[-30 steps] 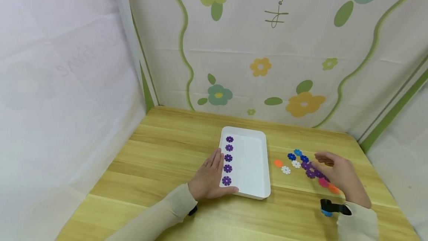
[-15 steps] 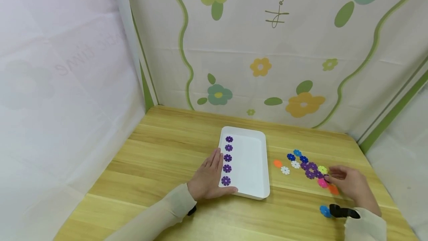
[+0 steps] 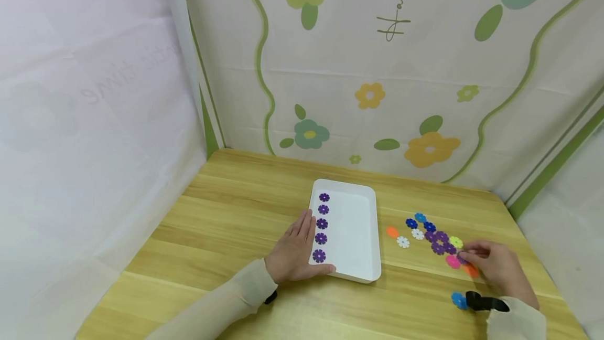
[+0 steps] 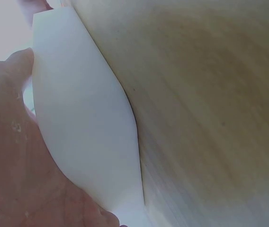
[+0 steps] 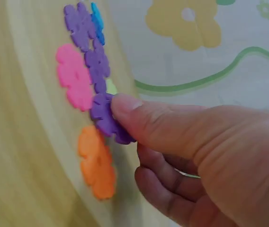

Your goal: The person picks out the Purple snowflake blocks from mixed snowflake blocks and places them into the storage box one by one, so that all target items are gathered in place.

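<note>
Purple and edge-pinched by the fingers of the right hand (image 5: 201,146), one disc (image 5: 105,116) could slip if twisted; the left hand (image 3: 293,255) touches the tray (image 3: 354,235), fingers straight.

1 tray (image 3: 351,235) | 10 purple discs (image 3: 322,223) | 4 blue (image 3: 420,218) | 2 white (image 3: 417,234) | 2 orange (image 3: 392,232) | 1 pink (image 3: 453,262) | 1 yellow (image 3: 455,242)

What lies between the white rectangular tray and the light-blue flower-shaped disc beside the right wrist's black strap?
Bare wooden tabletop, from tray to disc; the head view shows it.
</note>
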`<state>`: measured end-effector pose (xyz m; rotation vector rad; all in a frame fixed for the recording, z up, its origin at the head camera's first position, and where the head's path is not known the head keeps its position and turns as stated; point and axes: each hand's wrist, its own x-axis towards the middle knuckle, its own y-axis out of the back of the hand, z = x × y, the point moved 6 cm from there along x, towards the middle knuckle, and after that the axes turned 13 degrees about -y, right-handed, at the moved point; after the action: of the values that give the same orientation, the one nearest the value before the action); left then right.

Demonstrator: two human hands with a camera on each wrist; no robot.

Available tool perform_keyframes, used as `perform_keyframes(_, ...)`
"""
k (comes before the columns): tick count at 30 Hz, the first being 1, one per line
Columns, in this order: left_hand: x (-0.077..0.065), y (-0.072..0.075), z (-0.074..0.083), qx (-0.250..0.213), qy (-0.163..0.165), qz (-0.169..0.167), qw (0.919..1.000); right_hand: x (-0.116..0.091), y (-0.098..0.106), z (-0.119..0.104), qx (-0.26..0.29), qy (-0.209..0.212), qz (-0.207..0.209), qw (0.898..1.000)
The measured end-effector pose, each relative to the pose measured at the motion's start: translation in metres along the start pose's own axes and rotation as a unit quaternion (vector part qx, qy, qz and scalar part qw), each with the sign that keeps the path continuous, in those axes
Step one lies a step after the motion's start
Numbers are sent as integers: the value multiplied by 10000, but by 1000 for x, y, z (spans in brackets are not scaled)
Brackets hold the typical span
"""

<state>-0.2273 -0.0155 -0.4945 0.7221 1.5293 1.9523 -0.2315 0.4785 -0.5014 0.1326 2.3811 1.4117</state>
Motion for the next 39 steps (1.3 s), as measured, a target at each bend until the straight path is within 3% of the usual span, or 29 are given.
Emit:
perform_keyframes(9, 0, -1, -1, 44, -7, -19, 10000, -14, 10, -48, -209, 545, 206, 9981)
perform_keyframes(12, 1, 0, 0, 73, -54, -15, 10000, -19, 9, -74, -110, 858, 367, 9956)
perform_keyframes(17, 1, 0, 0, 52, -69, 68, 9999, -18, 5, -124, 206, 1491, 276, 9882)
perform_keyframes(22, 0, -2, 0, 160, -59, 65, 9998, -8, -1, -172, 318, 1949, -92, 9803)
perform_keyframes(27, 0, -3, -1, 196, -54, 57, 9998, 8, -9, -218, -1, 2287, -398, 9727)
perform_keyframes(33, -1, 6, 2, 157, -18, -48, 9999, 29, -19, -265, -343, 2334, -778, 9687)
perform_keyframes(39, -3, 13, 5, 97, 39, -177, 9998, 48, -39, -295, -753, 2327, -1052, 9639)
